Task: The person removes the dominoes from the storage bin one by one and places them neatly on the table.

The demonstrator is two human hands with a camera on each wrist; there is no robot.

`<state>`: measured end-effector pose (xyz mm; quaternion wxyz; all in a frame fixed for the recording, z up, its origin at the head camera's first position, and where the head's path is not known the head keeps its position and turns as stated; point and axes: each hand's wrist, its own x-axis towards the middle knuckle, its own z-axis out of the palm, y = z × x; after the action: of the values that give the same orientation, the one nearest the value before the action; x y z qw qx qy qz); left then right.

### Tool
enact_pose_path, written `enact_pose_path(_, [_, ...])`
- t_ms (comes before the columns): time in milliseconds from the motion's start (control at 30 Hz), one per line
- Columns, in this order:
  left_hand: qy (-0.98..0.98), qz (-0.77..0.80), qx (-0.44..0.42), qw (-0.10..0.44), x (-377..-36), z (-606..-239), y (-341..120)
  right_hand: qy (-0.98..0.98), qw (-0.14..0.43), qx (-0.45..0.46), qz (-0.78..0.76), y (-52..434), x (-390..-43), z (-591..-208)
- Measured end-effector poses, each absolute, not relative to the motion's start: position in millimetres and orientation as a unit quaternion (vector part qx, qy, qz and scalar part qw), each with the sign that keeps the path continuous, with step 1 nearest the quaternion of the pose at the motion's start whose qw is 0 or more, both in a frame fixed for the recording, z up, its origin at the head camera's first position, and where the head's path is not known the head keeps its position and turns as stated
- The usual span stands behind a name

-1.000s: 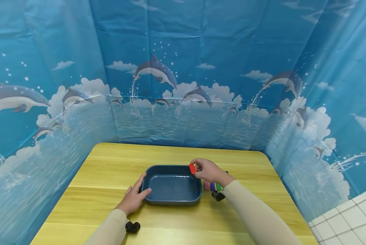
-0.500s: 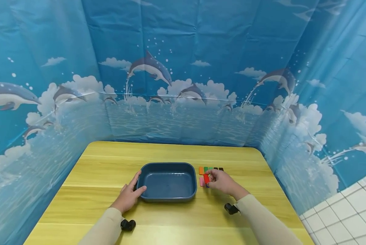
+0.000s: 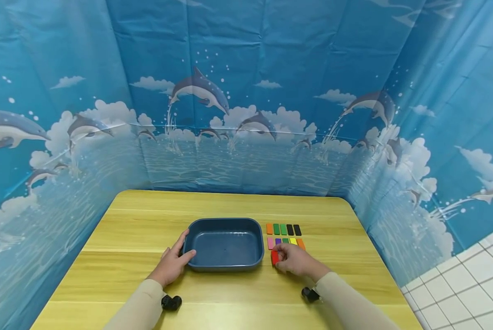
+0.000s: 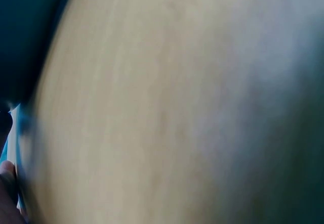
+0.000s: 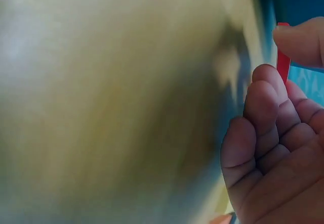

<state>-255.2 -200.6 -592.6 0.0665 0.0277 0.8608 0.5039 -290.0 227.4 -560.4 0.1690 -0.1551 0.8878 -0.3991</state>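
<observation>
In the head view my right hand [image 3: 297, 260] pinches a red rectangular block [image 3: 275, 257] between thumb and fingertips, low over the table just right of the dark blue bin. The right wrist view shows the red block [image 5: 283, 57] edge-on between thumb and fingers. My left hand [image 3: 171, 265] rests at the bin's [image 3: 225, 267] left side, fingers fairly straight along its outer wall and thumb over the rim near the front corner. No blocks are visible in the bin. The left wrist view is mostly blurred tabletop.
Several coloured blocks lie in two rows right of the bin: an orange block [image 3: 269, 228] starts the far row, a pink block [image 3: 270, 243] the nearer one. My right hand partly covers the nearer row. A dolphin-print curtain [image 3: 246, 165] hangs behind the yellow wooden table [image 3: 155, 215].
My right hand has brought the red block from above the bin's far right corner toward me, in front of the nearer row. My left hand stays at the bin; the head view has shifted slightly.
</observation>
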Motion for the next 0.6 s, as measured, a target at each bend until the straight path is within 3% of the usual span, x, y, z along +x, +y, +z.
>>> enact_pose_path(600, [0.861,0.503,0.030,0.069,-258,-595,-201,0.910,0.139,-0.169,-0.353,221,-287,-577])
